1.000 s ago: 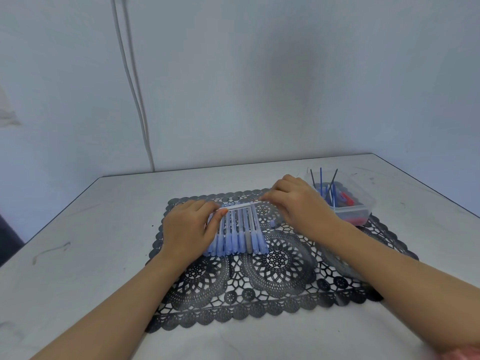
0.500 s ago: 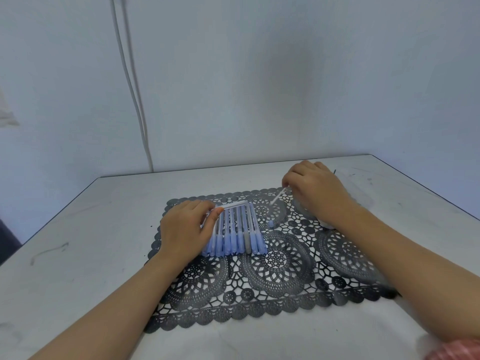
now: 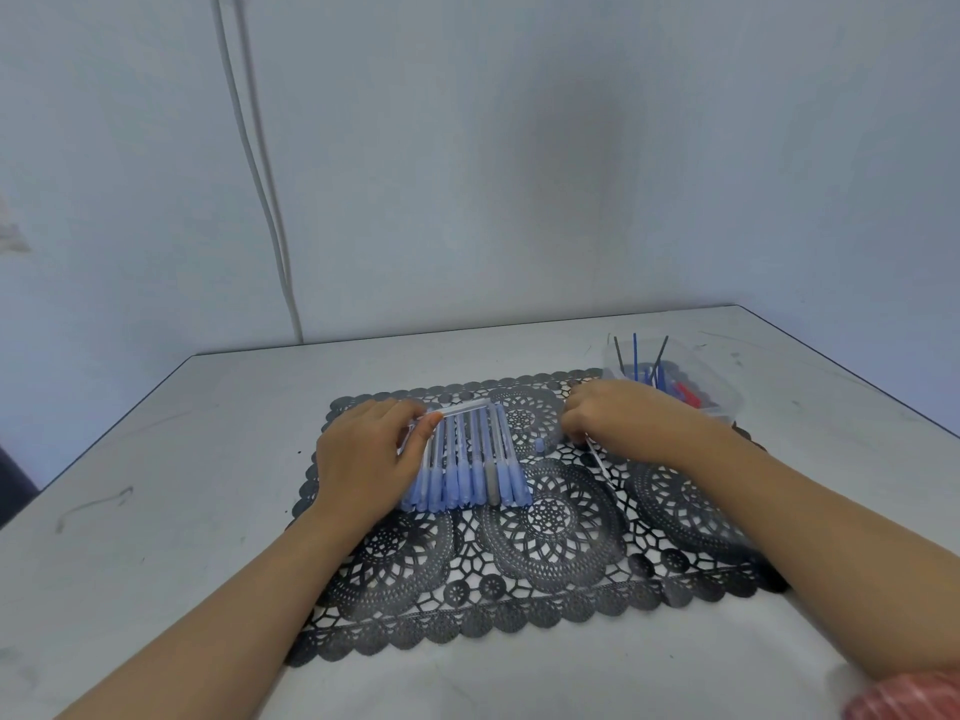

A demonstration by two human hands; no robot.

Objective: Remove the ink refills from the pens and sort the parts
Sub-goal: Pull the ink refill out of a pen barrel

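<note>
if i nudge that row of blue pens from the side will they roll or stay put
Probably roll some: the pens look round and lie side by side, loose. The lacy black mat under them may add grip and slow them. They look thin and plastic, so likely light; the left hand resting against the row appears to steady it.

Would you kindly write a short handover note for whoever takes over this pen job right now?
Left hand: rests on the row of pens on the black lace mat.
Right hand: fingers closed on a thin white refill.
Clear container, far right: holds refills and red and blue parts.
A small blue cap lies beside the row.
Done: some refills binned.
Left: the row.
</note>
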